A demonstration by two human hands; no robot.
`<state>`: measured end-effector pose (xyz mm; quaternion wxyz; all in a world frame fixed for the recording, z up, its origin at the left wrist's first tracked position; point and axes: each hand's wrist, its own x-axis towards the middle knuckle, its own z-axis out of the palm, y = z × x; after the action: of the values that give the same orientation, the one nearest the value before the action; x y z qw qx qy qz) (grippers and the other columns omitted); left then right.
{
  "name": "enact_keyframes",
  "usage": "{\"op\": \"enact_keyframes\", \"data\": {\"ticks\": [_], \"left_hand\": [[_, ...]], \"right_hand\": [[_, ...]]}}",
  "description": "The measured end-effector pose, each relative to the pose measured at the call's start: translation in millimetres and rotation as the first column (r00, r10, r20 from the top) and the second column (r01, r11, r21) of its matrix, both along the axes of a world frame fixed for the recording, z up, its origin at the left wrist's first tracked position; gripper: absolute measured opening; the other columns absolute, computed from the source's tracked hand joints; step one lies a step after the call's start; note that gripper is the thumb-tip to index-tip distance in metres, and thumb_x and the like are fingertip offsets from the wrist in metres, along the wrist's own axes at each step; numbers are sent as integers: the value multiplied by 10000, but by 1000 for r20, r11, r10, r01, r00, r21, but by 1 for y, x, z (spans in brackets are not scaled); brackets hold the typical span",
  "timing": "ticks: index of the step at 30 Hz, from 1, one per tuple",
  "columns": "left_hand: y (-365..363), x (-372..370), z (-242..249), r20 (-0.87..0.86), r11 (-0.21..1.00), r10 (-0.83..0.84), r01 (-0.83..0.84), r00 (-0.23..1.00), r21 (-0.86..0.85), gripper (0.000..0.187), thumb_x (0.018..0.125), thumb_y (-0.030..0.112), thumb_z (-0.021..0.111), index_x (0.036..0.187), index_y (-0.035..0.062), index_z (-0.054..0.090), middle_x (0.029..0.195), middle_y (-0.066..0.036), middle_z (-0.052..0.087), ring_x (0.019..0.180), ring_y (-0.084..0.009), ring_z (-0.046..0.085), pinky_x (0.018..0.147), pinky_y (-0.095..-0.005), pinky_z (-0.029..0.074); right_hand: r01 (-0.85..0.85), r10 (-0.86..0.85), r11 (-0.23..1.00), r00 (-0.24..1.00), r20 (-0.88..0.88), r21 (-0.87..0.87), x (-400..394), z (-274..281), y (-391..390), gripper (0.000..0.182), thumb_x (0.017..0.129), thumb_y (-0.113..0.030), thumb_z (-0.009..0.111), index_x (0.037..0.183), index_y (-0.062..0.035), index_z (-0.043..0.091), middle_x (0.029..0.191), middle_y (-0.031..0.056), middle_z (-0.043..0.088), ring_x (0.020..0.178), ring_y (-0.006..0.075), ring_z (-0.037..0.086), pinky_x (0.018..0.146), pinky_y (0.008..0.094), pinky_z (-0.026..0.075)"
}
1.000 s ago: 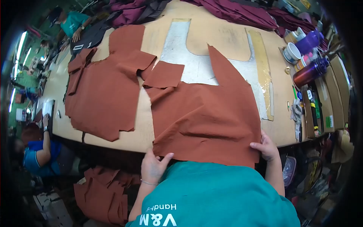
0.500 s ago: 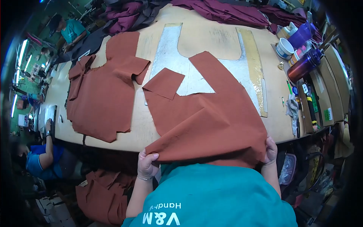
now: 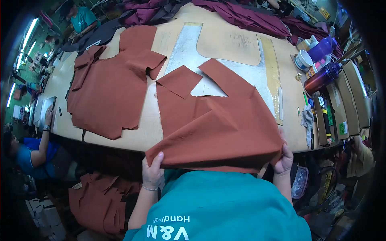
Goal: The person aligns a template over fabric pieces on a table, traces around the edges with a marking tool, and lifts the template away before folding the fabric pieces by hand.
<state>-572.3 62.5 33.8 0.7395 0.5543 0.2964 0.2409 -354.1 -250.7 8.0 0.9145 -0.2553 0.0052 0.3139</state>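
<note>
A rust-brown fabric piece (image 3: 225, 128) stretches between my hands at the table's near edge, its near side lifted and folded over. My left hand (image 3: 152, 170) pinches its left corner, the thumb on top. At the right corner, my right hand (image 3: 284, 158) grips the same cloth, some fingers hidden behind it. The far part of the fabric lies over a silver, U-notched template (image 3: 183, 50) with a yellowish strip along its right arm. Left of it, a stack of cut rust-brown fabric (image 3: 108, 88) rests flat on the table.
Maroon cloth (image 3: 245, 18) lies along the far edge. At right are a white tub (image 3: 302, 60), a dark bottle (image 3: 321, 78), a rag (image 3: 307, 120) and a cardboard box (image 3: 341, 108). More brown fabric (image 3: 98, 205) hangs below left. A co-worker (image 3: 36, 156) sits at left.
Both hands still hold the fabric. The left corner has shifted slightly left and up, and the front fold is pulled straighter. My view has shifted slightly.
</note>
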Motion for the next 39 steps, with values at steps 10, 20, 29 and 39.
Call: {"op": "enact_keyframes", "data": {"ticks": [10, 20, 29, 39], "left_hand": [[49, 47, 72, -178, 738, 228, -51, 957, 673, 320, 925, 204, 387, 931, -73, 547, 812, -148, 599, 779, -169, 569, 690, -280, 432], [191, 273, 234, -21, 420, 270, -98, 963, 902, 628, 847, 529, 415, 845, -70, 603, 761, -185, 617, 750, -255, 605, 695, -350, 456], [147, 150, 92, -53, 483, 279, -93, 959, 871, 332, 898, 287, 490, 675, 54, 413, 625, 37, 329, 586, -60, 302, 522, -233, 298], [85, 89, -17, 30, 916, 8, 4, 1000, -401, 464, 804, 36, 582, 1235, 17, 412, 1114, -36, 511, 859, -114, 510, 786, -215, 393]], "right_hand": [[346, 43, 781, 801, 597, -521, 53, 79, -2, 312, 815, -74, 551, 1104, 31, 502, 982, 155, 586, 919, 231, 574, 808, 350, 465], [579, -295, 806, 573, 765, -124, 226, 218, 98, 213, 780, -43, 596, 978, 23, 553, 902, 115, 616, 758, 178, 618, 677, 268, 513], [516, -29, 655, 747, 665, -552, 140, 96, 45, 157, 780, 1, 591, 935, 18, 574, 865, 74, 605, 763, 116, 581, 715, 237, 478], [148, 139, 650, 941, 309, -745, 124, -29, 13, 213, 776, 41, 561, 982, 7, 518, 874, 47, 584, 781, 84, 558, 715, 217, 469]]}}
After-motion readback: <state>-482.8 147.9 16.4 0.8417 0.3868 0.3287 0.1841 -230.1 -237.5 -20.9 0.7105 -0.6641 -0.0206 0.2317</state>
